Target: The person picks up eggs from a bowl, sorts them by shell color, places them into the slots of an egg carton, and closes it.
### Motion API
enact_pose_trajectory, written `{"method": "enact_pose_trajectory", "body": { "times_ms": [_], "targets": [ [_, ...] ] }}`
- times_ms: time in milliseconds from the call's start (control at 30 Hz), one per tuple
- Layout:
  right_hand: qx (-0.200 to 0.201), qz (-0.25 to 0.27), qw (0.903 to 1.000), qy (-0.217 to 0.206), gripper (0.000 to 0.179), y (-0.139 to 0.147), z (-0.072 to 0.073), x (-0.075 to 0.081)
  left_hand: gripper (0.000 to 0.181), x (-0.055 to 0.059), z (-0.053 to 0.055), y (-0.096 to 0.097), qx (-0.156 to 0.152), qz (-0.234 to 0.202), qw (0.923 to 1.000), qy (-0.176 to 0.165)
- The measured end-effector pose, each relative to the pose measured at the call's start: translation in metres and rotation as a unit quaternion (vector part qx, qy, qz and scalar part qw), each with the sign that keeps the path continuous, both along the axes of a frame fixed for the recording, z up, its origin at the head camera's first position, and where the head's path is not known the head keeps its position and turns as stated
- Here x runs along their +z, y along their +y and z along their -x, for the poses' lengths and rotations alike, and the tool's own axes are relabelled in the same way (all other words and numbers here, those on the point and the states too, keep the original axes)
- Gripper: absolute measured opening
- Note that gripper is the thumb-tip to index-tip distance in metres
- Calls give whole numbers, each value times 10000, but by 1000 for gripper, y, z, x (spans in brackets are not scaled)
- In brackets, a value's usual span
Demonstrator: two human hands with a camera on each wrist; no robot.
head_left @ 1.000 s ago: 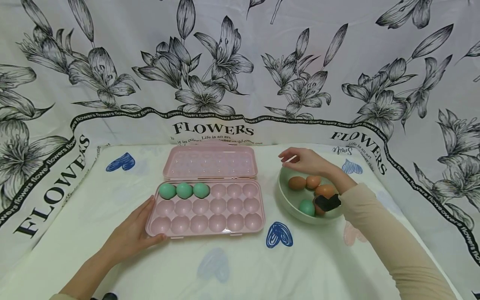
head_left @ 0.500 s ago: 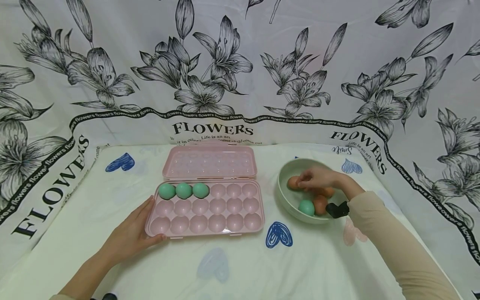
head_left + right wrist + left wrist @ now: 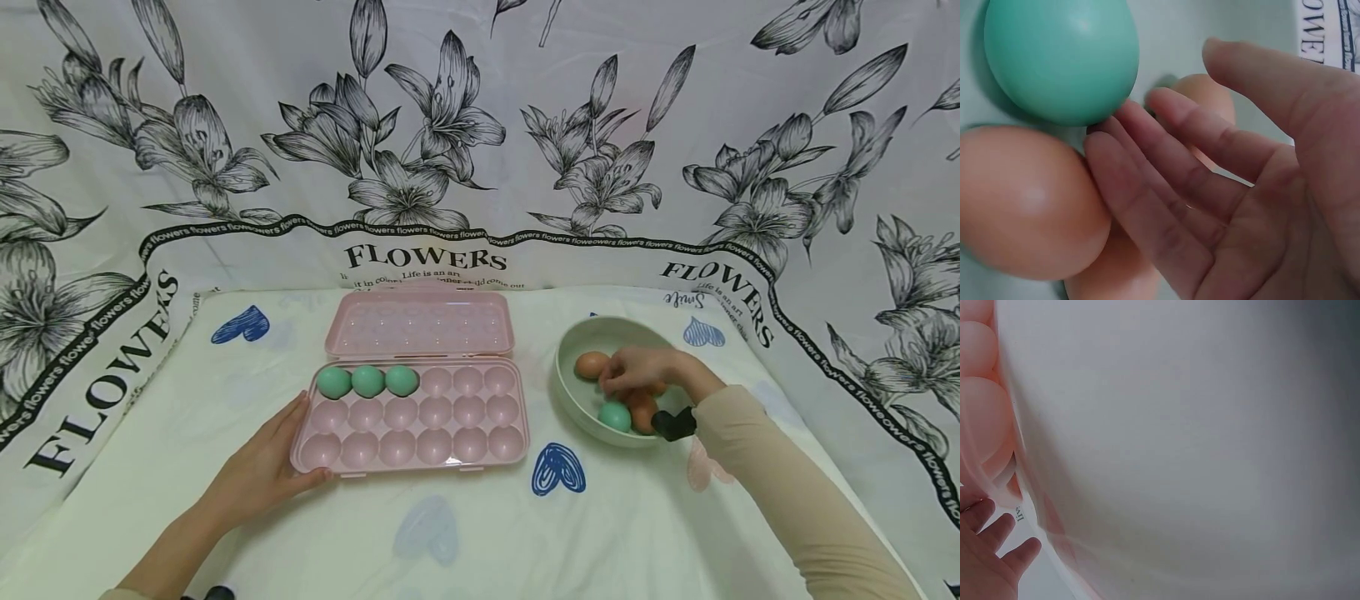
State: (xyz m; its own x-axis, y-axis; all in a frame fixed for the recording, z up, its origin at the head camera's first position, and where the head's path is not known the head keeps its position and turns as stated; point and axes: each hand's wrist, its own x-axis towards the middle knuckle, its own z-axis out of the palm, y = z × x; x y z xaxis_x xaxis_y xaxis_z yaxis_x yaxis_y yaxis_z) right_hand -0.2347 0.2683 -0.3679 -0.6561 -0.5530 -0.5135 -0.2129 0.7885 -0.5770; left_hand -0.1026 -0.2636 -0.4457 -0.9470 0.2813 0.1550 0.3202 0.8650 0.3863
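Right hand (image 3: pixel 637 371) is down in the pale green bowl (image 3: pixel 573 400) near the right edge of the table, fingers loosely extended and spread, not wrapped round anything. In the right wrist view the fingertips (image 3: pixel 1116 134) touch the teal egg (image 3: pixel 1060 59) and lie against a brown egg (image 3: pixel 1022 200); thumb stands apart above, nothing pinched. Teal egg (image 3: pixel 615 416) sits at the bowl's near side, just below the hand. Another brown egg (image 3: pixel 591 364) lies at the bowl's far left, just beside the fingers; more brown eggs are partly hidden under the hand.

Left hand (image 3: pixel 258 471) lies flat at the near left corner of the pink egg tray (image 3: pixel 420 429), fingers straight and together, thumb along the tray's front edge; touches it, no grip. Left wrist view shows only fingertips (image 3: pixel 997 531) beside the tray edge, rest blurred.

Tray is mid-table, lid (image 3: pixel 420 323) open toward the back edge. Three teal eggs (image 3: pixel 367 381) fill the back row's left cups. Table cover has blue hearts (image 3: pixel 558 468).
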Motion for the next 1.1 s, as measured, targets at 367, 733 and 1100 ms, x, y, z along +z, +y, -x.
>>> {"method": "enact_pose_trajectory", "body": {
  "times_ms": [367,733,1100],
  "targets": [
    [541,-638,9962,254,19,-4,-2,-1,108,0,0,0,53,62,9999,-115],
    [448,-1015,9935,-239,24,-7,-2,0,111,0,1,1,84,97,9997,-201],
    [172,-788,9958,-435,22,-11,-4,-3,109,0,1,0,35,82,9999,-99]
  ]
}}
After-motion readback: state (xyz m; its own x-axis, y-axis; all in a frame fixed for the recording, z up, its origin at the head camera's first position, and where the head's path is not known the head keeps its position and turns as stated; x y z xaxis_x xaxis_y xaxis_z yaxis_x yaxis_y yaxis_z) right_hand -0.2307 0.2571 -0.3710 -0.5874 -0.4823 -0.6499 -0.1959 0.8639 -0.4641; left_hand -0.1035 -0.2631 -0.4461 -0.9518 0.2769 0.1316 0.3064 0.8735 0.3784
